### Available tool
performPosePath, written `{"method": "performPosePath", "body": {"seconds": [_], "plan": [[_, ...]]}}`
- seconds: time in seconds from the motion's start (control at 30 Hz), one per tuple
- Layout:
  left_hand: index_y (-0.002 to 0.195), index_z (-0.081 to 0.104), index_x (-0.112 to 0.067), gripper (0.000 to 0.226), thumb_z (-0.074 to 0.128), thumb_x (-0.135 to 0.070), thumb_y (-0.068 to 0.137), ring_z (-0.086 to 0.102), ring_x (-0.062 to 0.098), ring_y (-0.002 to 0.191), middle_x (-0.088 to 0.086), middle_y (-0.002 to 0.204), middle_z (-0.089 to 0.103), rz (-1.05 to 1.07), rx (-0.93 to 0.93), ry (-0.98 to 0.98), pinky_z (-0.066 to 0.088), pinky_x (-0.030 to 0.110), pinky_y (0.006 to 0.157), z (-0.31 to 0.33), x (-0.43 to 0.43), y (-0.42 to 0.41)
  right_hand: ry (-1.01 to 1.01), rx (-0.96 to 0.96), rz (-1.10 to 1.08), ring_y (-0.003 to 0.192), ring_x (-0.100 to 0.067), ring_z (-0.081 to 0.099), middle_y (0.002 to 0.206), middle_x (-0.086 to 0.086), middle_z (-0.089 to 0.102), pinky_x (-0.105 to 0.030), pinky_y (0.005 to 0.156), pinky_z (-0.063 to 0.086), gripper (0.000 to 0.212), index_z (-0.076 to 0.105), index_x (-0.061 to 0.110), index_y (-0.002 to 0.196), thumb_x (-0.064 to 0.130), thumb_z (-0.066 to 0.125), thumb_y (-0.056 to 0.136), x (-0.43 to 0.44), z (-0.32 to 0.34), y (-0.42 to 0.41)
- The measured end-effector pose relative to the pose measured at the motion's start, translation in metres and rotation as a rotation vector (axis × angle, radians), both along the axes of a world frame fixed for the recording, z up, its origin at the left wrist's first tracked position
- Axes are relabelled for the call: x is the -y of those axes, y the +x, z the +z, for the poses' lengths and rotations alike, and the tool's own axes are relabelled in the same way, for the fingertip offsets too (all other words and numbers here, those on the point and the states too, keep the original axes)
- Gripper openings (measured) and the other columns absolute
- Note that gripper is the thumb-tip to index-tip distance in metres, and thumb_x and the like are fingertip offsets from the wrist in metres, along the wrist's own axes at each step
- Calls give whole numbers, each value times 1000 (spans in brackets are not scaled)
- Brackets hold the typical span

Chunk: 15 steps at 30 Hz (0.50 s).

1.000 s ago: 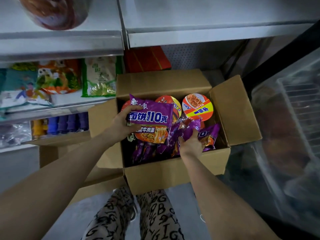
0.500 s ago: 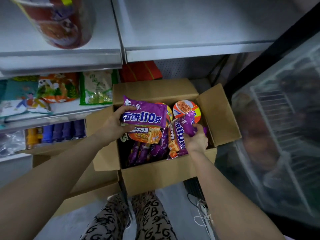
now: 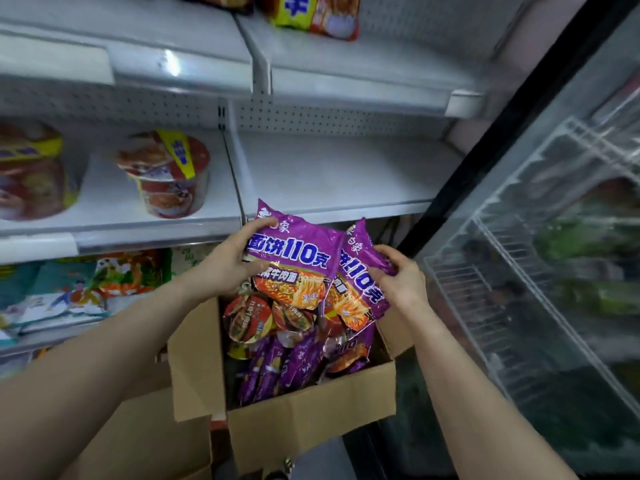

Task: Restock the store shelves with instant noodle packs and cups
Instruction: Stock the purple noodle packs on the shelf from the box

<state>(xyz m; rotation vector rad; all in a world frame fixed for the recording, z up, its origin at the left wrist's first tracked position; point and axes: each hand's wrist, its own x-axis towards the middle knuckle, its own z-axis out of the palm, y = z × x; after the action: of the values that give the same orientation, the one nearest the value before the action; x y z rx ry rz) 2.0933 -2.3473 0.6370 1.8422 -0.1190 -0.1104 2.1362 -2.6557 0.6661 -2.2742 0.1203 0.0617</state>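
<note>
Both hands are raised over the open cardboard box (image 3: 311,417), forearms reaching in from the near edge and converging. Left hand (image 3: 227,266) grips the left edge of a purple noodle pack (image 3: 294,258), thumb laid across its upper face and fingers curled against the side. Right hand (image 3: 401,284) pinches the right edge of a second purple pack (image 3: 360,285), fingers curled round it. The two packs overlap, the left one lying over the other's left edge, and both tilt upright with their tops against the front lip of the middle shelf (image 3: 332,174). That shelf's right bay shows bare white board from its lip back to the perforated panel, bounded on the left by an upright divider; beyond the divider stands a noodle cup (image 3: 169,174). On the right, the black frame of a glass-door cooler (image 3: 536,271) runs near the right hand. In the box, more cups (image 3: 247,318) sit far and purple packs (image 3: 277,368) near.
</note>
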Motion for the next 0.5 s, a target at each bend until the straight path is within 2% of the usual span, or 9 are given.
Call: {"method": "performPosePath", "body": {"seconds": [0.17, 0.3, 0.4, 0.5], "plan": [[139, 33, -53, 75, 69, -9, 89, 56, 21, 116, 8, 131, 41, 13, 171, 93, 60, 40, 82, 46, -11, -4, 10, 145, 54, 84, -7, 68, 109, 4, 68, -34, 74, 61, 38, 61, 39, 123, 21, 68, 91, -8, 57, 5], [141, 32, -48, 75, 68, -7, 89, 53, 11, 114, 3, 136, 38, 89, 260, 112, 59, 24, 75, 85, -22, -11, -18, 241, 125, 82, -1, 63, 110, 6, 63, -16, 61, 51, 39, 60, 35, 129, 24, 68, 93, -19, 107, 6], [139, 33, -52, 73, 67, -10, 90, 54, 12, 114, -1, 138, 38, 134, 310, 101, 58, 21, 71, 115, -35, -17, 34, 313, 167, 89, -7, 67, 114, 4, 67, -23, 68, 56, 38, 62, 36, 126, 19, 69, 92, -31, 146, 10], [138, 33, -53, 72, 68, -14, 90, 55, 17, 118, -2, 138, 41, 161, 346, 61, 60, 30, 77, 144, -49, -24, 61, 383, 198, 91, -9, 67, 115, 3, 69, -26, 72, 58, 37, 64, 36, 123, 19, 70, 91, -47, 180, 15]]}}
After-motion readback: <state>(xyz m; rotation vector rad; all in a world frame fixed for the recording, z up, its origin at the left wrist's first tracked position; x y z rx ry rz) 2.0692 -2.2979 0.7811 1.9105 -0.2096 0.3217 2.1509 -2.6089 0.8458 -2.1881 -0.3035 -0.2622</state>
